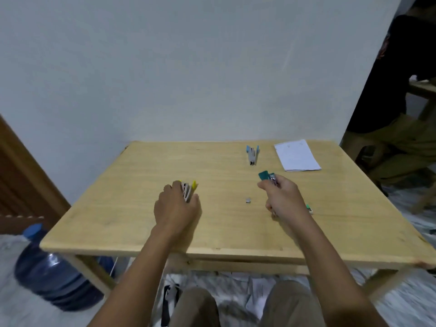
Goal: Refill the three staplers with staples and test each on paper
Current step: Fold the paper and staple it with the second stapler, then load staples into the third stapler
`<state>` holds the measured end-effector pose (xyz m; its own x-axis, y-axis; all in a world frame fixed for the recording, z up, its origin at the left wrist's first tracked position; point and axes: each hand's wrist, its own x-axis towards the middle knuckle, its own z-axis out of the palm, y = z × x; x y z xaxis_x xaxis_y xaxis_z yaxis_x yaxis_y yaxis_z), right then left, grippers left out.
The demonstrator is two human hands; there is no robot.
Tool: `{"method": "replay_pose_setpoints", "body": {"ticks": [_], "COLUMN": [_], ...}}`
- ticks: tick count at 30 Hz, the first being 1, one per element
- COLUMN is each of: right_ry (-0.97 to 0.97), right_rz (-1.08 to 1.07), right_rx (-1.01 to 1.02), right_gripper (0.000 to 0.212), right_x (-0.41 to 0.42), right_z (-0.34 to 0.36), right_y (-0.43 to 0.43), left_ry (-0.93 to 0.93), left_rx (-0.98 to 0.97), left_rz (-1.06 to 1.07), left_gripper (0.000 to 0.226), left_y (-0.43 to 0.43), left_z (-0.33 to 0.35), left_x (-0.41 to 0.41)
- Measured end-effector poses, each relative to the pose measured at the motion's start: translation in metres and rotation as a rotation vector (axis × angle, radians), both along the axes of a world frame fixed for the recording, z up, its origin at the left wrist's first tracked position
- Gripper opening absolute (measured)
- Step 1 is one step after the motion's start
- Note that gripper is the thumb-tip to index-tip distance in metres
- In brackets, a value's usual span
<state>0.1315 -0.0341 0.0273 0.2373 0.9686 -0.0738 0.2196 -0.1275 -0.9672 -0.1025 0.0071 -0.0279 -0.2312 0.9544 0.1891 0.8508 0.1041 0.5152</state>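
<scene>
— What do we have around us?
— A pale wooden table (118, 220) set against a plain white wall (188, 67). On the floor to our left we see a blue jug (47, 274), with a brown door (21, 175) behind it. At the far right sits a person (401, 90) in dark clothes.
— And on the table?
— Paper (297, 156) lies near the far right corner, and a blue stapler (252, 155) lies opened just left of it. A short staple strip (248, 200) lies between our hands, and a green box (310, 208) peeks out just right of our right wrist.
— The hands?
— Our left hand (177, 208) curls round the yellow stapler (190, 190), fingers on one side and thumb on the other, and its yellow tip pokes out past them. Our right hand (283, 199) grips the green stapler (267, 177), whose green end juts beyond the knuckles toward the blue one. We cannot tell whether it touches the table
</scene>
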Motion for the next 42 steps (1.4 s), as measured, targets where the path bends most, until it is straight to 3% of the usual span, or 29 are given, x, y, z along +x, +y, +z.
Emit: {"method": "replay_pose_setpoints", "body": {"ticks": [4, 10, 14, 16, 22, 28, 30, 32, 37, 42], "right_ry": [-0.123, -0.500, -0.850, -0.928, -0.931, -0.700, -0.652, -0.655, -0.682, -0.801], "right_rz": [0.085, 0.128, 0.115, 0.097, 0.044, 0.090, 0.140, 0.173, 0.112, 0.065], "right_rx": [-0.015, 0.009, -0.059, -0.089, -0.082, -0.094, -0.118, -0.100, -0.016, -0.019], "right_gripper": [0.018, 0.020, 0.027, 0.027, 0.036, 0.030, 0.053, 0.060, 0.041, 0.036], "right_x": [-0.018, -0.039, -0.052, -0.058, -0.071, -0.060, -0.053, -0.045, -0.045, -0.055], "right_z": [-0.009, -0.014, -0.016, -0.018, -0.023, -0.019, -0.020, -0.028, -0.040, -0.041], "right_y": [0.019, 0.070, 0.112, 0.129, 0.166, 0.166, 0.154, 0.144, 0.152, 0.162], "left_ry": [-0.005, -0.002, -0.008, -0.012, 0.025, 0.003, -0.005, -0.008, -0.010, -0.036], "left_rx": [0.161, 0.191, 0.202, 0.207, 0.215, 0.216, 0.219, 0.217, 0.221, 0.229], "left_rz": [-0.035, -0.048, -0.037, -0.034, -0.037, -0.028, -0.028, -0.024, -0.034, -0.034], "left_gripper": [0.010, 0.007, 0.010, 0.012, 0.010, 0.009, 0.008, 0.007, 0.008, 0.008], "left_y": [-0.002, 0.002, 0.004, 0.004, 0.007, 0.006, 0.006, 0.007, 0.005, 0.005], "left_z": [-0.004, -0.009, -0.013, -0.014, -0.015, -0.016, -0.017, -0.017, -0.016, -0.015], "left_x": [-0.001, -0.003, -0.002, -0.002, -0.001, -0.001, 0.000, -0.001, 0.000, 0.000]}}
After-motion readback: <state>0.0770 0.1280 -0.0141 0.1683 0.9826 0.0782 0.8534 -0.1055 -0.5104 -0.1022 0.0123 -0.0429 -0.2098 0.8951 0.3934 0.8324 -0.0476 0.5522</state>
